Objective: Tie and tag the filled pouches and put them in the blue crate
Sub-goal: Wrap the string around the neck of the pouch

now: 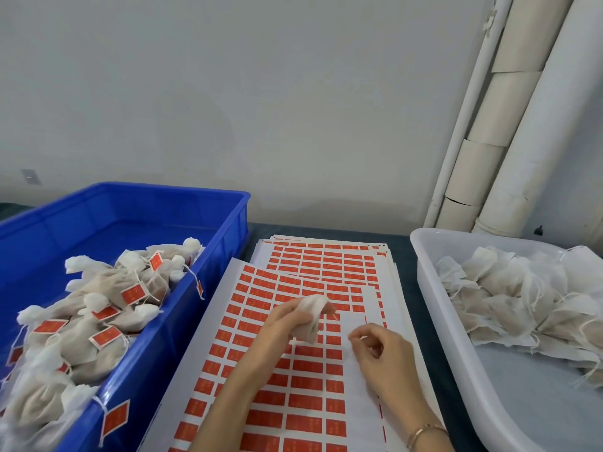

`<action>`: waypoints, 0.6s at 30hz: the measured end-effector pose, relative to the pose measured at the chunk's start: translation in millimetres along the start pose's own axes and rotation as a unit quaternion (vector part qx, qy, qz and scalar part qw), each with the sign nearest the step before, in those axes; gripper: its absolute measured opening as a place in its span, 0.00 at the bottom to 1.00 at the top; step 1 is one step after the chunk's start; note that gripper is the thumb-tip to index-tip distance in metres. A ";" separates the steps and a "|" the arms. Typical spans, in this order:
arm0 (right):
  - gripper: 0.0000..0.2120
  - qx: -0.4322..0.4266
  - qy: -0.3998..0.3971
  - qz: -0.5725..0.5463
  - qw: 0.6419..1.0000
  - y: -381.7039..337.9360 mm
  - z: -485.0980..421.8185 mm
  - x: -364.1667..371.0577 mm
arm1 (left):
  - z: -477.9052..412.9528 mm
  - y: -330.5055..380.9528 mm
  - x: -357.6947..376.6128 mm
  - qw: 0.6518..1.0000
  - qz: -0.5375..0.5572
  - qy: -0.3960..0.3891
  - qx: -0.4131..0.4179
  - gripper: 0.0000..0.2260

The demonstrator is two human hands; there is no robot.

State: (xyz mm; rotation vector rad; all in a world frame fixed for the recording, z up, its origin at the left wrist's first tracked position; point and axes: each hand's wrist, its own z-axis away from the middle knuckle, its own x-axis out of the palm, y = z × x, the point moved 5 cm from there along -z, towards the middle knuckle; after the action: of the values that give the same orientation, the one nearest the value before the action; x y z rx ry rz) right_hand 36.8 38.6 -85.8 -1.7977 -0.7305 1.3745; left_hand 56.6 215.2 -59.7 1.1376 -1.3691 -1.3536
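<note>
Red-and-white tag sheet point(310, 402) lies in the middle of the table, so everything's placed relative to that. More sheets point(326, 256) are stacked under it, poking out at its far edge.

Left of the sheet, touching it: blue crate point(228, 223), w/ a heap of tied pouches point(98, 321) piled toward the near end, red tags on strings. One tag point(115, 419) hangs over the crate wall on the sheet's side.

Right of the sheet: white tub point(434, 288) w/ a pile of untagged pouches point(522, 305), loose strings all over.

Over the sheet itself: left hand point(284, 321) grips one pouch point(313, 308), fingers wrapped around it, held just above the stickers. Right hand point(381, 350) is beside it, a bit nearer me, fingers curled w/ thumb meeting forefinger. Can't tell if it's actually pinching a string, too small. Gold bracelet point(424, 432) on that wrist. Both forearms cover a good chunk of the sticker rows.

Table cover point(404, 256) under the sheet is dark, blue-ish. Beyond the sheet there's a plain pale wall point(261, 93), w/ a small plate point(31, 176) low on it past the crate, and fat cream pipes point(505, 125) running up behind the tub.
</note>
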 end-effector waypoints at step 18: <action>0.04 -0.056 -0.081 -0.185 0.978 -22.3 6.1 10.4 | -3.4 -9.4 25.8 0.864 -0.438 -0.001 0.249 0.12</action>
State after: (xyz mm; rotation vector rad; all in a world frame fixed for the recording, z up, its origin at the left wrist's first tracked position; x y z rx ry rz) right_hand 33.6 60.7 -73.8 -1.5434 -1.1857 1.2545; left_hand 55.1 189.3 -69.4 2.3024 -1.2730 -1.6246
